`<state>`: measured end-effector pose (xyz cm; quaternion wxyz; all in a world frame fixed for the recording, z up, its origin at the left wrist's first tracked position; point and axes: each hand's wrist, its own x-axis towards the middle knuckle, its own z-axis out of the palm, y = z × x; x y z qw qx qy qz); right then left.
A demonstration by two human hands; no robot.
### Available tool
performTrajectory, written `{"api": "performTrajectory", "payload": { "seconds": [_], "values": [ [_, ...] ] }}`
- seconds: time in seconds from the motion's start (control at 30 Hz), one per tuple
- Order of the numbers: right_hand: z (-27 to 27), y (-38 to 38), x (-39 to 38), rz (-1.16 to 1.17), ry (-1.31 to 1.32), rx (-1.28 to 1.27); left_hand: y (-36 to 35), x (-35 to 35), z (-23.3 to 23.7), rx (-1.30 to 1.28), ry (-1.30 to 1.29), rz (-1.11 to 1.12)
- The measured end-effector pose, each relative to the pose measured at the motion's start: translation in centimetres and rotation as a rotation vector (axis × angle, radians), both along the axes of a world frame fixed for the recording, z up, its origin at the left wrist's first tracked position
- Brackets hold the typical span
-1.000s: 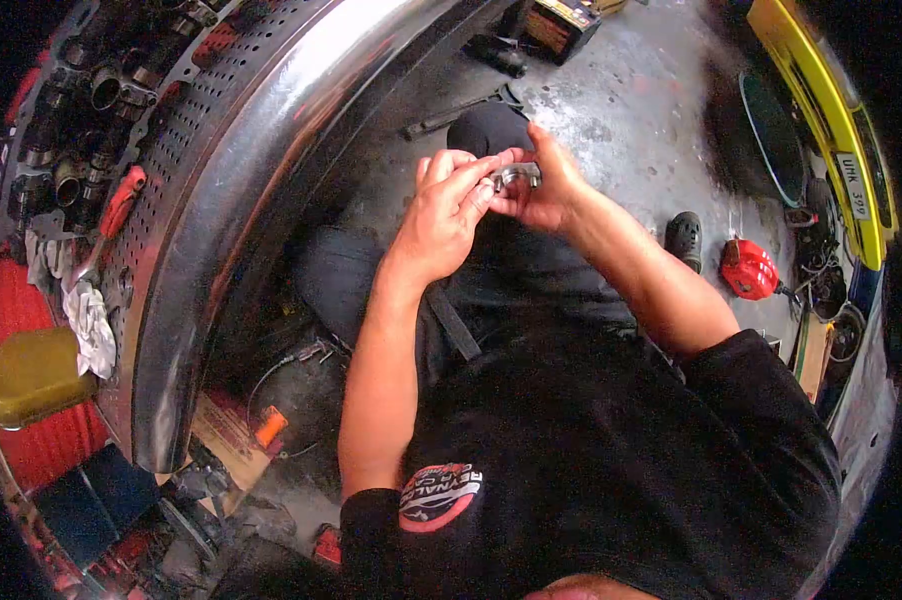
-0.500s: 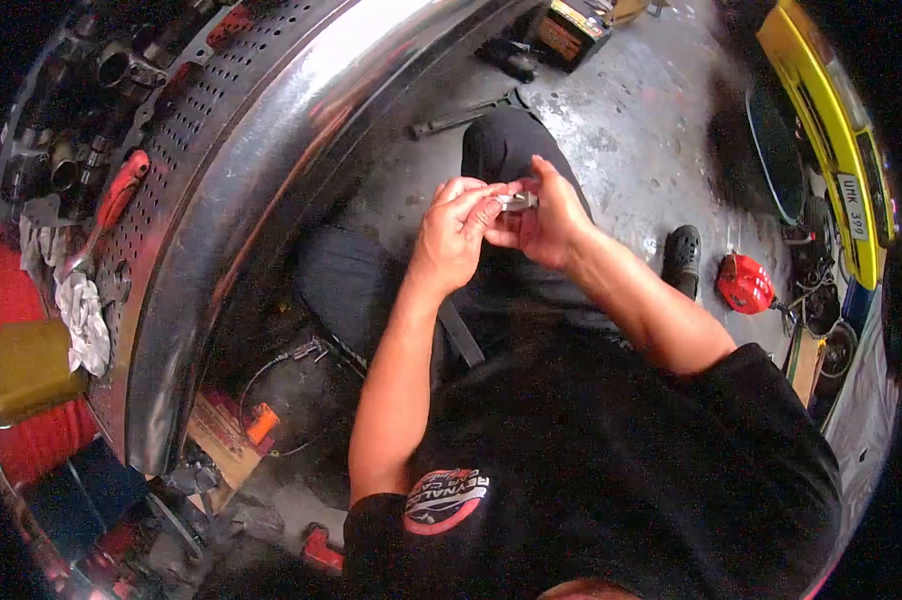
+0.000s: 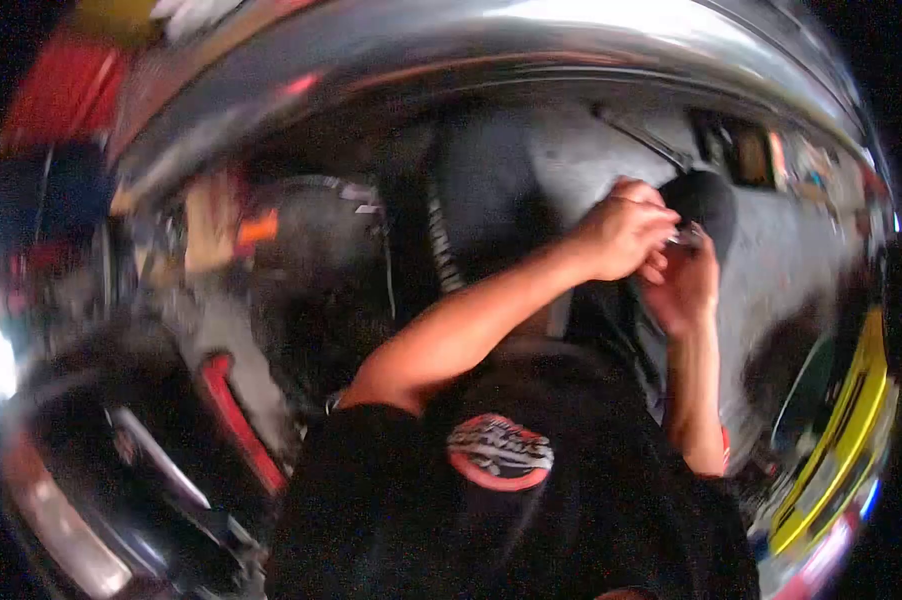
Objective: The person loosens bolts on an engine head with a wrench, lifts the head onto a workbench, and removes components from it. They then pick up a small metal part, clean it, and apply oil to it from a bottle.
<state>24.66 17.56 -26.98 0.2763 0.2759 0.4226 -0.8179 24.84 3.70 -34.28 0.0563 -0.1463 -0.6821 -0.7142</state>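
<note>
My left hand [image 3: 623, 236] is closed, its fingers pinching at a small silvery piece [image 3: 685, 237] too blurred to name. Close against it, my right hand [image 3: 685, 285] curls around the same piece from the other side, with fingertips touching or nearly touching those of the left. Both hands are over my dark-trousered knee [image 3: 706, 205]. Motion blur and the overlapping fingers hide most of the piece.
A shiny curved metal panel [image 3: 421, 45] arches across the top. Below it on the left are an orange item [image 3: 259, 229] and a cardboard piece [image 3: 209, 235]. A red bar-like tool [image 3: 239, 420] lies at lower left. A yellow car bumper [image 3: 836, 460] stands at right.
My view has swung to the left, so the scene is turned and smeared, and the hands appear farther right. Both hands stay together around the small silvery piece.
</note>
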Motion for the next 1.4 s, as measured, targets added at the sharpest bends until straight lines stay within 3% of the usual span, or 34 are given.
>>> {"api": "performTrajectory", "payload": {
  "seconds": [0.1, 0.13, 0.23, 0.27, 0.37, 0.4, 0.43, 0.47, 0.5, 0.57, 0.63, 0.73, 0.8, 0.87, 0.9, 0.97, 1.0, 1.03, 1.07, 1.13, 1.2, 1.3, 1.4],
  "values": [
    [0.0, -0.6, -0.3, 0.05, -0.01, 0.04, -1.3, 0.3, 0.6, -0.313, 0.221, 0.183],
    [-0.5, 0.2, -0.6, 0.084, 0.001, 0.003, -1.5, 0.4, 1.0, -0.336, 0.156, 0.125],
    [-1.8, 0.6, -0.9, 0.133, 0.039, -0.053, -4.7, 2.9, 3.2, -0.404, 0.301, 0.444],
    [-1.2, -0.2, -0.8, 0.118, 0.051, -0.039, -6.9, 3.6, 2.8, -0.409, 0.24, 0.48],
    [-1.8, 0.1, -1.0, 0.098, 0.1, -0.067, -13.6, 6.5, -3.6, -0.386, -0.172, 0.765],
    [-2.1, 0.7, -1.1, 0.1, 0.111, -0.067, -17.0, 7.3, -5.2, -0.553, -0.042, 0.842],
    [-2.3, 1.2, -0.8, 0.097, 0.123, -0.066, -19.4, 8.2, -6.3, -0.829, -0.111, 0.931],
    [-2.2, 1.6, -0.6, 0.088, 0.12, -0.074, -22.3, 9.1, -9.6, -0.925, -0.209, 0.895],
    [-2.2, 1.9, -0.3, 0.077, 0.105, -0.075, -24.4, 10.0, -12.7, -0.781, -0.528, 0.894],
    [-2.0, 2.3, 0.3, 0.047, 0.1, -0.084, -29.6, 11.8, -17.7, -1.301, -0.555, 0.644],
    [-2.2, 2.7, 0.4, 0.06, 0.1, -0.085, -32.0, 12.1, -20.1, -1.497, -0.827, 0.399],
    [-2.6, 2.7, 0.9, -0.001, 0.065, -0.057, -34.2, 12.1, -24.1, -1.683, -0.824, 0.231],
    [-2.7, 2.7, 0.7, -0.005, 0.031, -0.008, -35.3, 11.5, -27.5, -1.811, -0.674, 0.123],
    [-1.8, 3.6, 1.4, -0.059, -0.072, 0.055, -35.0, 10.4, -26.2, -1.839, -0.734, -0.067],
    [-1.6, 3.3, 1.5, -0.068, -0.128, 0.081, -35.9, 10.5, -28.9, -1.86, -0.667, -0.094],
    [-2.2, 3.7, 1.8, -0.035, -0.141, 0.036, -37.0, 9.3, -32.6, -1.818, -0.795, -0.217],
    [-2.4, 3.4, 2.0, -0.047, -0.124, 0.027, -34.3, 8.2, -28.0, -1.996, -0.75, -0.347],
    [-3.2, 3.7, 2.3, -0.064, -0.102, -0.011, -37.5, 10.3, -35.3, -1.898, -0.634, -0.154],
    [-3.2, 3.5, 2.1, -0.059, -0.11, -0.061, -37.7, 9.5, -36.0, -1.859, -0.753, -0.169],
    [-3.2, 2.8, 1.9, -0.099, -0.116, -0.127, -37.9, 8.8, -36.0, -1.79, -1.032, -0.188],
    [-3.3, 2.9, 1.9, -0.093, -0.098, -0.18, -36.7, 10.7, -30.3, -1.898, -0.638, -0.189],
    [-4.0, 2.9, 2.0, -0.064, -0.018, -0.223, -36.9, 11.3, -24.7, -1.812, -0.667, -0.234],
    [-4.5, 2.5, 1.0, -0.053, -0.003, -0.254, -38.6, 13.6, -16.7, -1.416, -0.854, -0.234]
  ]
}}
